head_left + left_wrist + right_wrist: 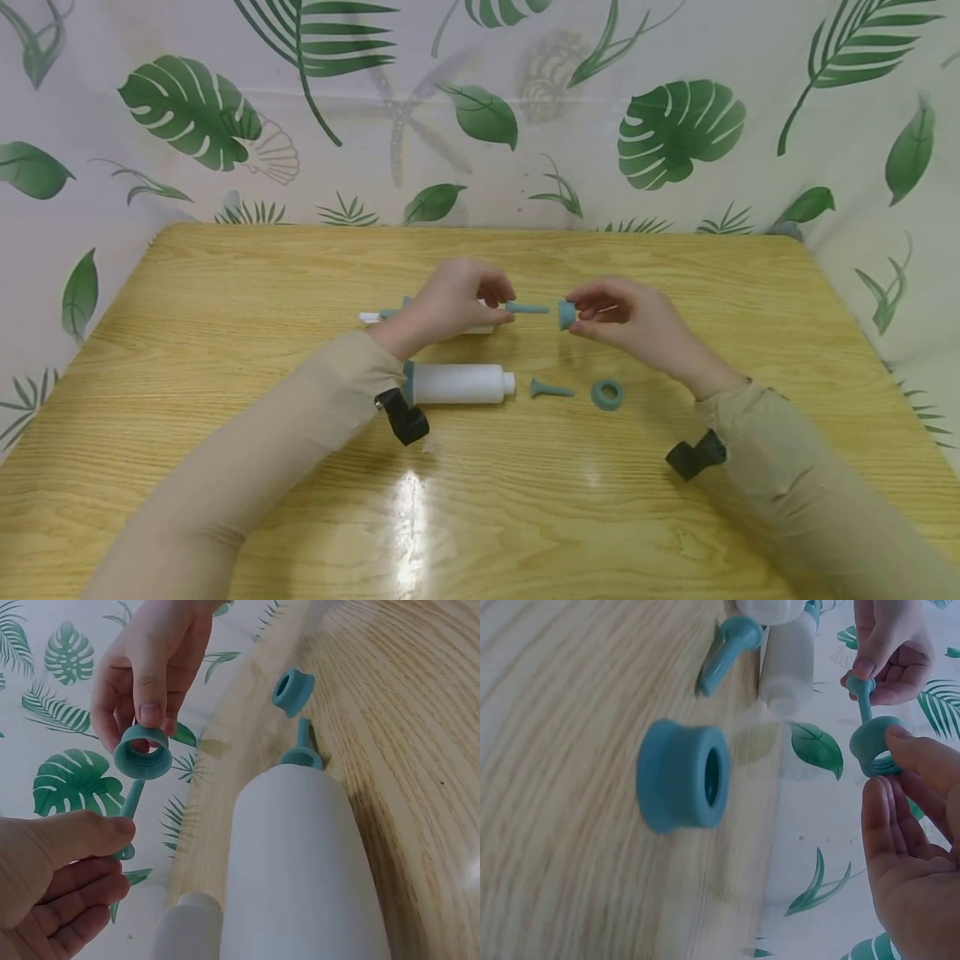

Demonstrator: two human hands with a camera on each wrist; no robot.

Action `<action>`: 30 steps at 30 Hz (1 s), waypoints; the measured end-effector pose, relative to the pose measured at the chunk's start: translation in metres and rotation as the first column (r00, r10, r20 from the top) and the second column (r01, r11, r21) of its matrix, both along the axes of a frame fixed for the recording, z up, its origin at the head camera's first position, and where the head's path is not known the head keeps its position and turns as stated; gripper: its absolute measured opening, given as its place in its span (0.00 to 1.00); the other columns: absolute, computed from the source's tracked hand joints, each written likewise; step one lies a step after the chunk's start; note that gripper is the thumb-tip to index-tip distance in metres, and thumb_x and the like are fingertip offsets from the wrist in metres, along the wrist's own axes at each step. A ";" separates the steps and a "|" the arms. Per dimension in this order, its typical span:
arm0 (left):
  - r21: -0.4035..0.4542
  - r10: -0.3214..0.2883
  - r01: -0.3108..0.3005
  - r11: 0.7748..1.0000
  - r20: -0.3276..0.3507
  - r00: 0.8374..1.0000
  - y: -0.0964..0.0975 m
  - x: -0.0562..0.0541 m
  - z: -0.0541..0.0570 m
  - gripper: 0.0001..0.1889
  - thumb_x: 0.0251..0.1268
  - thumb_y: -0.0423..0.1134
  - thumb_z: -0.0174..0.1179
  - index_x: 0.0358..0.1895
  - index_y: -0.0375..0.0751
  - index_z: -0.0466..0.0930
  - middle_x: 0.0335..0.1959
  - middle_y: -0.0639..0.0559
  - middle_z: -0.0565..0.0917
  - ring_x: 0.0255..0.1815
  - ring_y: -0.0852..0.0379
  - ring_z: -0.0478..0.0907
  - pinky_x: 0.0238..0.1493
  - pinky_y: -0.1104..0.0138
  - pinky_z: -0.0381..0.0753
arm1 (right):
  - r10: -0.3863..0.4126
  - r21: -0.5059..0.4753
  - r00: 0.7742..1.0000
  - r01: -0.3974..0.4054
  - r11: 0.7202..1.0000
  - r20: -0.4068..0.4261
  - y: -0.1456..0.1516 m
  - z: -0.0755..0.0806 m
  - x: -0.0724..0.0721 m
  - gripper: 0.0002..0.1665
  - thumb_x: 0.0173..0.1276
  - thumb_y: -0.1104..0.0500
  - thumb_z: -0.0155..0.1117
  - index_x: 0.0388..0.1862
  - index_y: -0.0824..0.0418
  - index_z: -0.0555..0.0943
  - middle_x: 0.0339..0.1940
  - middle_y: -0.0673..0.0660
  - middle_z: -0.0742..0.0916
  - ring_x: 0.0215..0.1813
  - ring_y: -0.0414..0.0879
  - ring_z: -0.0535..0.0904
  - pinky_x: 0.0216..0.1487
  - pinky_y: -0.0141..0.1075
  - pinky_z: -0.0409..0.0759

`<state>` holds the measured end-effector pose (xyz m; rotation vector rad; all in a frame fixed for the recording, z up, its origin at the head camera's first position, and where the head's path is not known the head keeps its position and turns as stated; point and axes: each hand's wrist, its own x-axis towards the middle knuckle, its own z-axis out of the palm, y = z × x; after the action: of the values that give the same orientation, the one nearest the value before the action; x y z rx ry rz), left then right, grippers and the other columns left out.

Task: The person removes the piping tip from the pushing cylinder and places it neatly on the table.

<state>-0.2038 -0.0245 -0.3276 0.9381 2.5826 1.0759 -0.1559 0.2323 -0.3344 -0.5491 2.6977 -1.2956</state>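
My left hand [461, 296] pinches the flared end of a thin teal nozzle [529, 308], its narrow end pointing right. Facing it, my right hand [626, 321] pinches a teal threaded ring cap [566, 315] between thumb and fingers. In the left wrist view the nozzle's tip [133, 796] is just below the ring cap [142, 754]; the right wrist view shows the tip right at the ring's edge. Both parts are held above the table. Behind my left hand and wrist lies a second white bottle [187, 930], mostly hidden.
Nearer me on the wooden table [570, 517], a white bottle [459, 384] with a teal base lies on its side. To its right are another teal nozzle [551, 389] and a teal ring cap [607, 395]. A leaf-print cloth [555, 167] hangs behind the table.
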 end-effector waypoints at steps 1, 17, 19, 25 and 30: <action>-0.008 -0.003 0.003 1.000 0.004 1.000 0.001 -0.001 0.000 0.10 0.56 0.37 0.69 0.40 0.37 0.84 0.37 0.48 0.85 0.38 0.58 0.78 0.42 0.68 0.76 | -0.003 0.009 1.000 0.003 1.000 0.008 0.002 0.000 -0.001 0.21 0.63 0.56 0.69 0.54 0.62 0.79 0.47 0.56 0.84 0.47 0.46 0.80 0.48 0.37 0.80; -0.100 -0.021 0.023 0.995 0.021 1.000 0.026 -0.016 -0.004 0.10 0.56 0.37 0.69 0.39 0.37 0.84 0.33 0.53 0.84 0.37 0.58 0.78 0.41 0.70 0.75 | 0.054 0.154 0.998 -0.051 0.987 -0.017 0.015 -0.005 -0.013 0.17 0.64 0.66 0.66 0.51 0.67 0.78 0.50 0.62 0.82 0.50 0.55 0.79 0.52 0.46 0.78; -0.110 -0.024 0.026 0.994 0.025 0.999 0.028 -0.018 -0.005 0.09 0.56 0.37 0.69 0.39 0.37 0.84 0.33 0.52 0.83 0.37 0.58 0.77 0.40 0.69 0.75 | 0.061 0.171 0.998 -0.057 0.984 -0.021 0.016 -0.007 -0.015 0.17 0.63 0.66 0.66 0.51 0.68 0.78 0.50 0.63 0.82 0.50 0.55 0.79 0.52 0.46 0.78; -0.160 -0.039 0.044 0.986 0.032 0.999 0.036 -0.024 -0.011 0.08 0.55 0.36 0.70 0.37 0.37 0.84 0.32 0.52 0.83 0.36 0.58 0.77 0.39 0.70 0.75 | 0.060 0.219 0.998 -0.058 0.974 -0.002 0.018 -0.012 -0.021 0.16 0.63 0.66 0.66 0.50 0.69 0.79 0.50 0.63 0.82 0.50 0.55 0.79 0.51 0.46 0.79; -0.233 -0.063 0.062 0.971 0.005 0.998 0.043 -0.025 -0.017 0.07 0.55 0.36 0.70 0.34 0.39 0.84 0.32 0.52 0.82 0.36 0.58 0.77 0.39 0.70 0.75 | 0.056 0.247 0.998 -0.059 0.967 0.019 0.020 -0.014 -0.023 0.16 0.63 0.66 0.66 0.50 0.68 0.79 0.49 0.64 0.82 0.49 0.56 0.80 0.50 0.47 0.79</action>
<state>-0.2292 0.0185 -0.3441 0.9547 2.5904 0.7353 -0.1792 0.2523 -0.3479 -0.5819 2.7547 -0.9247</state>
